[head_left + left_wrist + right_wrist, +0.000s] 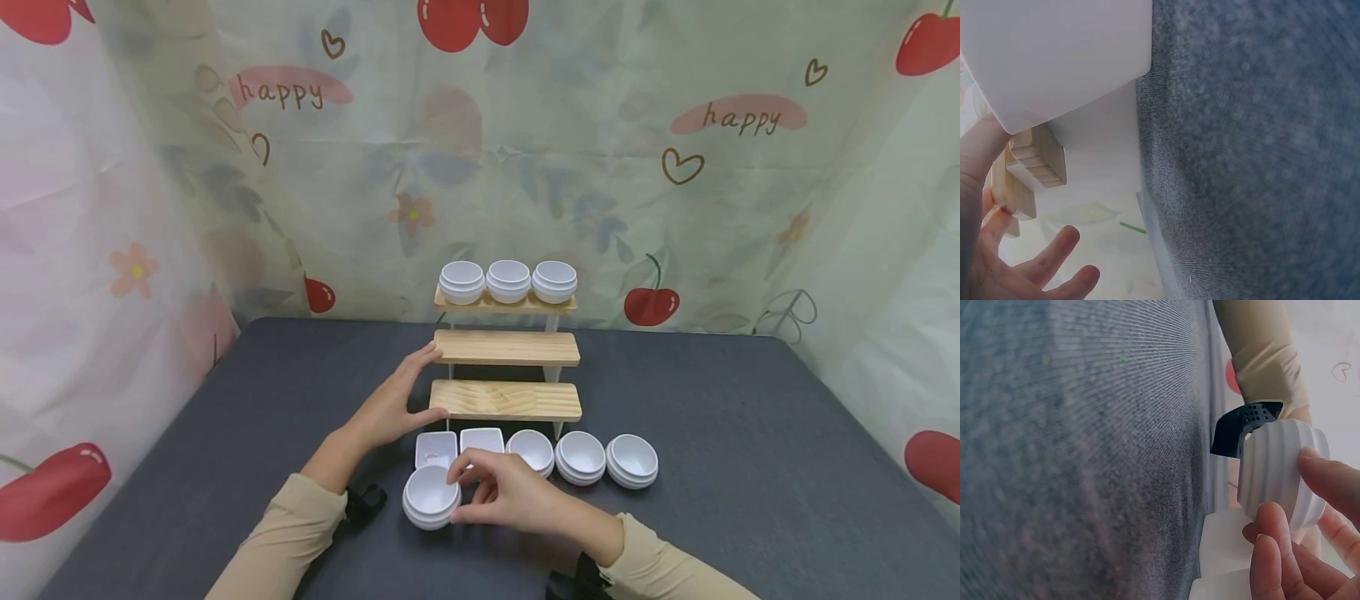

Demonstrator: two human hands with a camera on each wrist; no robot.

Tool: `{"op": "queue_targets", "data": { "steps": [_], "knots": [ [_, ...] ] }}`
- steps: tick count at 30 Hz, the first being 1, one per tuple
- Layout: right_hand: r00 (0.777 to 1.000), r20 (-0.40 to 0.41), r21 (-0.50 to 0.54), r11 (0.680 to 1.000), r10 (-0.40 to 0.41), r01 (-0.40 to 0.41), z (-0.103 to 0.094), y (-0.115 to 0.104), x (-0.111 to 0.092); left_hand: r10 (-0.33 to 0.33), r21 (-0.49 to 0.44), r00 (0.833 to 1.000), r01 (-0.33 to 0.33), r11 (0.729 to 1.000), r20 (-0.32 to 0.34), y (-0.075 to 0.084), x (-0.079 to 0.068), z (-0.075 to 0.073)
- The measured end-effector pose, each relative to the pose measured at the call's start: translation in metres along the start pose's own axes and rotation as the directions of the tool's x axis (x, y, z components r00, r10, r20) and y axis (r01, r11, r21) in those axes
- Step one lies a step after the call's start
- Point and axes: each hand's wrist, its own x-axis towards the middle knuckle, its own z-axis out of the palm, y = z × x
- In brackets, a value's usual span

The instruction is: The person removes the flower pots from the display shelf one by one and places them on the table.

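Note:
My right hand pinches a white round ribbed bowl by its right side, in front of the row of bowls. Up close in the right wrist view, thumb and fingertips press the ribbed wall of this bowl. My left hand is spread at the left end of a tiered wooden stand. Its index finger touches the middle shelf and its thumb the bottom shelf. In the left wrist view the other fingers extend free.
Two square white bowls and three round ones line up before the stand, partly behind my right hand. Three more round bowls stand on the top shelf. A printed curtain hangs behind the dark table.

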Motion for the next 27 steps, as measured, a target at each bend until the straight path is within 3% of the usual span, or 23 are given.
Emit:
{"op": "queue_targets", "data": {
  "steps": [27],
  "knots": [
    [0.999, 0.026, -0.050, 0.998, -0.022, 0.024, 0.0041, 0.0034, -0.0016, -0.003, -0.002, 1.000, 0.003, 1.000, 0.005, 0.0027, -0.0004, -0.0016]
  ]
}}
